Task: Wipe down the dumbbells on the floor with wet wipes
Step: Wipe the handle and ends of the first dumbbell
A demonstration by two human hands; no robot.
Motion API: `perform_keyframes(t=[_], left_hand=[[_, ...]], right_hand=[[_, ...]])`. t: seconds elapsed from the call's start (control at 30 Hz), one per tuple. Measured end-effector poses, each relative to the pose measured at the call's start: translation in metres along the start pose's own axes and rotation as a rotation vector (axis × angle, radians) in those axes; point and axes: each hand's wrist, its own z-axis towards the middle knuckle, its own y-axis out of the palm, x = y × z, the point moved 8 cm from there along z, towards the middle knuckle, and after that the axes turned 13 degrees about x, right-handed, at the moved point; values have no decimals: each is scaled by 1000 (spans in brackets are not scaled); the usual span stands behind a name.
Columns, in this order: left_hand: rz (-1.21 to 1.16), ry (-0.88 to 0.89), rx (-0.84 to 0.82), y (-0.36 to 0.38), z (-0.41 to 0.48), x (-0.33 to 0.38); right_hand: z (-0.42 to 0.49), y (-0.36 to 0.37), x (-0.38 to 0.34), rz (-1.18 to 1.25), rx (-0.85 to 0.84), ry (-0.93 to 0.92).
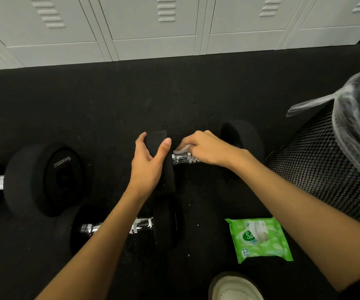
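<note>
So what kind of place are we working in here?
Most likely a gym locker room: a row of pale metal lockers lines the wall, the black rubber flooring looks like gym matting, and several dumbbells lie on it.

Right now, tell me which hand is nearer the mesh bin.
Right. The right hand holds a wipe on the dumbbell handle, with the right head between it and the mesh bin; the left hand grips the left head, farther away.
</note>
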Motion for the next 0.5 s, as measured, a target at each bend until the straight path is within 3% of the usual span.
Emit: perform_keyframes(t=[0.17,0.5], left_hand=[[-17,20,24,-1,0,0],[-16,5,2,1,2,-2]], right_hand=[[3,-14,13,-46,-21,44],[-3,6,-9,-60,-69,-128]])
